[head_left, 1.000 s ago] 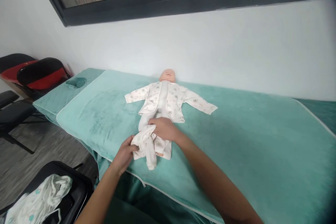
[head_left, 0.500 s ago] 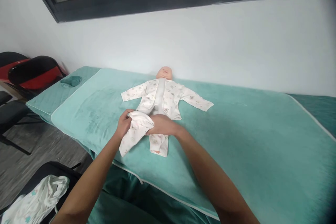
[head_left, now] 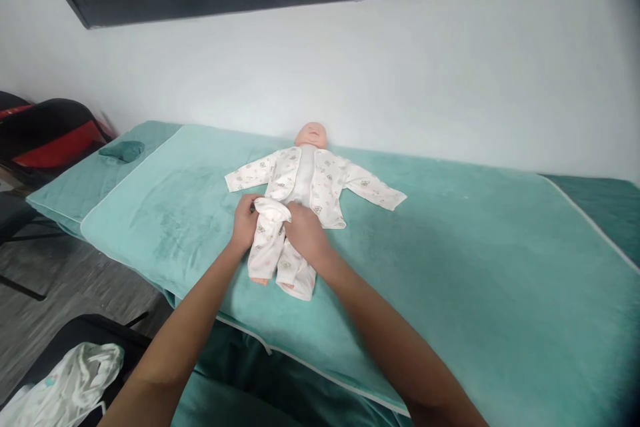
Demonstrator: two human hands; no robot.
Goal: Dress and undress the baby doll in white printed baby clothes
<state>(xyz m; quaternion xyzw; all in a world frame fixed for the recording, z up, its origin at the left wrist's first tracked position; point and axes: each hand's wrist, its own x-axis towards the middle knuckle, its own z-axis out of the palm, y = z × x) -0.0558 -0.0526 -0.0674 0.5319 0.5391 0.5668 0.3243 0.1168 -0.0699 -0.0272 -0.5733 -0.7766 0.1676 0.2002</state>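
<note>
A baby doll (head_left: 311, 135) lies on its back on a teal towel (head_left: 450, 260), head toward the wall. It wears an open white printed jacket (head_left: 320, 180) with sleeves spread out. White printed baby trousers (head_left: 273, 247) cover its legs. My left hand (head_left: 245, 221) grips the left side of the trousers' waistband at the doll's hip. My right hand (head_left: 305, 232) is closed on the right side of the waistband. A doll foot shows at the left trouser cuff.
The towel covers a green-sheeted bed against a white wall under a dark window frame. A small teal cloth (head_left: 121, 150) lies at the bed's far left. Black and red chairs (head_left: 47, 137) stand left. A white garment (head_left: 65, 387) lies on a black seat, bottom left.
The bunched trousers have been drawn up the doll's legs from the feet to the hips. Both hands moved away from me toward the doll's waist, and the view shifted downward.
</note>
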